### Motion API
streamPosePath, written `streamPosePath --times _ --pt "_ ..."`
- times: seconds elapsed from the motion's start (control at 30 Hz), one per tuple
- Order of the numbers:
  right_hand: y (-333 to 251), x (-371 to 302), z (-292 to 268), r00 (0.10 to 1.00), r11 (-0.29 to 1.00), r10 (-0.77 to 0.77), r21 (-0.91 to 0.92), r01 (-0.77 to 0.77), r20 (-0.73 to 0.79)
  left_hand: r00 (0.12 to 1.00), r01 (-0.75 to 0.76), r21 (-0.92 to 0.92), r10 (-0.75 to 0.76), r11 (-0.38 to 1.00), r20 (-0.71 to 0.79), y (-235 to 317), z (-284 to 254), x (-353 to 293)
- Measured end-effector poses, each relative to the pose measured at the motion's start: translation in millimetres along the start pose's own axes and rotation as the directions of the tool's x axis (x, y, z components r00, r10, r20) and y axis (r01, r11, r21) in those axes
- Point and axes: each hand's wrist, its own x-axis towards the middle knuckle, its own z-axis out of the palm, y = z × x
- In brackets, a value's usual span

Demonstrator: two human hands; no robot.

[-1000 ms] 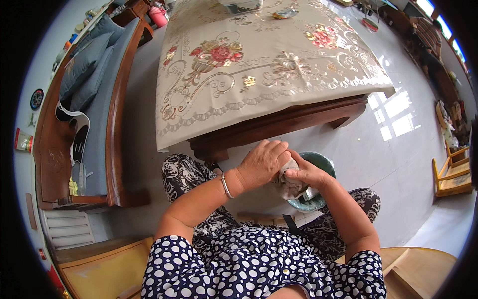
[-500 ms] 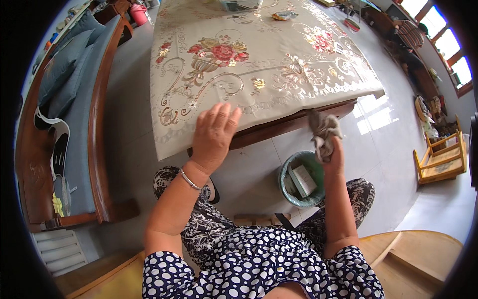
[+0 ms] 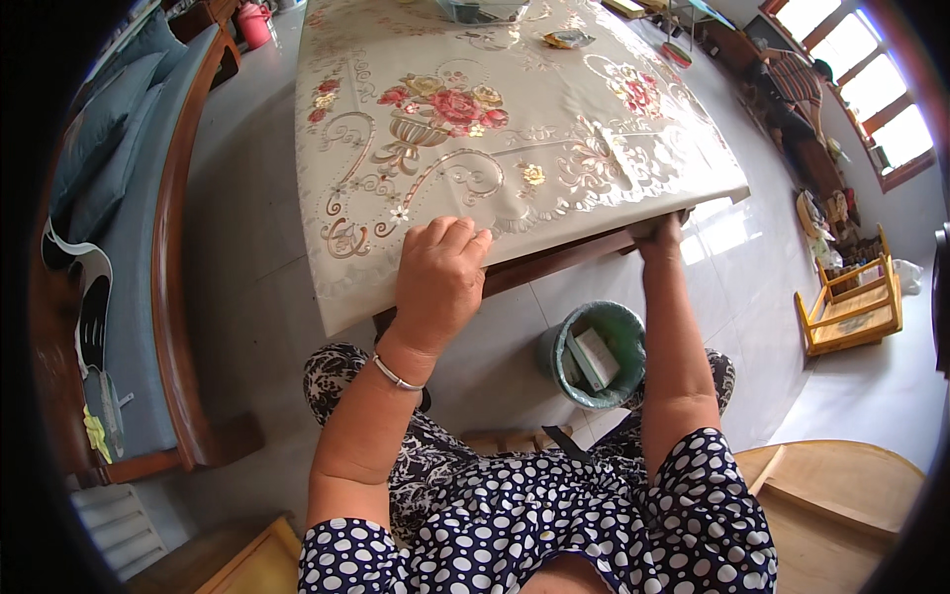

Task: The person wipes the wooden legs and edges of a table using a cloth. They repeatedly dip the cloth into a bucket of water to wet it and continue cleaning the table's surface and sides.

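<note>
My left hand [image 3: 442, 275] is at the near edge of the table, its fingers curled over the border of a beige floral tablecloth [image 3: 554, 89]. A bracelet circles that wrist. My right hand [image 3: 661, 241] reaches in under the overhanging cloth, beside the dark wooden table frame [image 3: 564, 265]. Its fingers are in shadow and mostly hidden, and the crumpled grey rag seen in it earlier does not show. Below, between my knees, stands a green lined waste bin [image 3: 556, 346] with a white and green box [image 3: 596, 358] inside.
A long wooden sofa with blue cushions [image 3: 109, 129] runs along the left. On the table are a clear container [image 3: 483, 12] and a small packet [image 3: 568, 40]. A wooden chair [image 3: 853, 307] stands at the right; another person [image 3: 792, 89] bends near the windows.
My right hand has moved forward and up, under the table edge, taking the rag out of sight. My left hand has shifted slightly right, its fingers now more curled on the cloth.
</note>
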Motion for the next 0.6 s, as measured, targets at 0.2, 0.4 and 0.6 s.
streamPosePath --times 0.2,0.4,0.6 --pt "76.3 -88.3 67.2 0.998 0.998 0.056 -0.011 -0.056 0.017 0.994 0.104 -0.155 -0.097 0.983 0.052 -9.9 -10.3 2.7" --pt "110.1 -176.7 126.5 0.914 0.92 0.393 -0.035 -0.391 0.102 0.992 0.117 -0.195 -0.106 0.974 0.066 -12.2 -8.5 3.2" --pt "130.9 -241.7 179.6 0.768 0.803 0.57 0.002 -0.597 0.292 0.995 0.1 -0.172 -0.096 0.98 0.033 -17.8 -4.0 -4.4"
